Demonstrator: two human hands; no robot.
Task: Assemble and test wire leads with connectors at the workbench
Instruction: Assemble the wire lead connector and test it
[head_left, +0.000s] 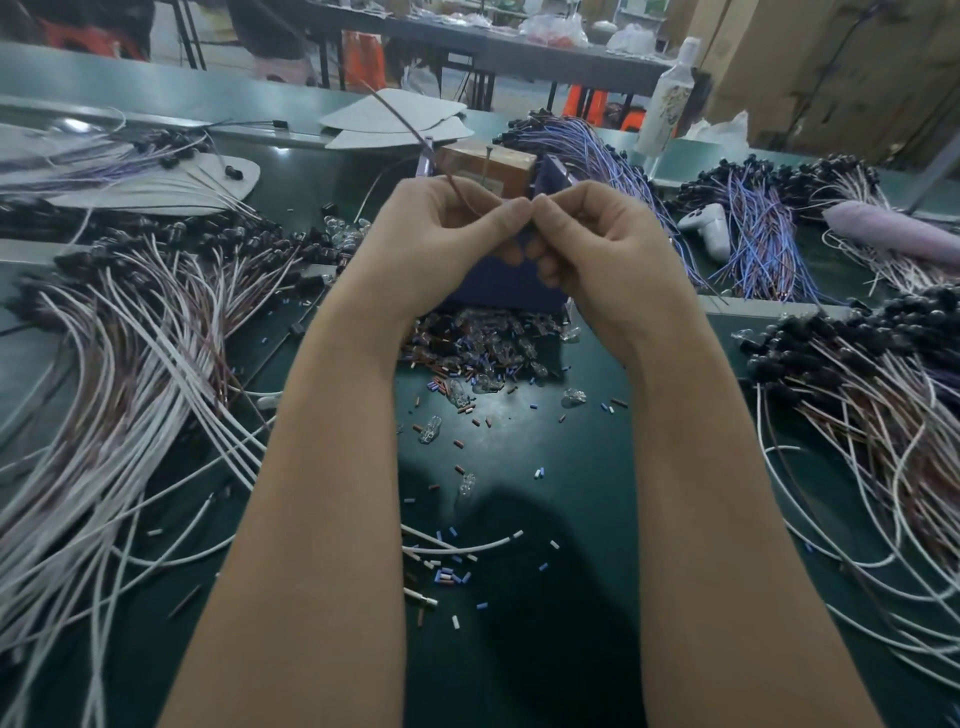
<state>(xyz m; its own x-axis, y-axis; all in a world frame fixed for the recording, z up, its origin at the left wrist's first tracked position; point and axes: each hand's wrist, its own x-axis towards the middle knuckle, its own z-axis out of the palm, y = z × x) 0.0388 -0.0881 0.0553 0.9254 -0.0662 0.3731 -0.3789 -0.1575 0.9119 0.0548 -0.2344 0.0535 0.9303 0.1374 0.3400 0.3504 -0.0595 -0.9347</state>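
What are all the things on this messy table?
brown wire: one, brown, rising up and away from the left hand
left wire pile: many, white and brown, table's left
right wire pile: many, white and brown, table's right
blue wires: many, blue-purple, back right
clear bulbs: a heap, see-through, below the hands
cut bits: many, blue, brown, white, scattered on green table
blue box: one, behind the hands
bottle: one, white, far back right
left hand: one, pinching the brown wire
right hand: one, fingertips against the left's; what they pinch is hidden
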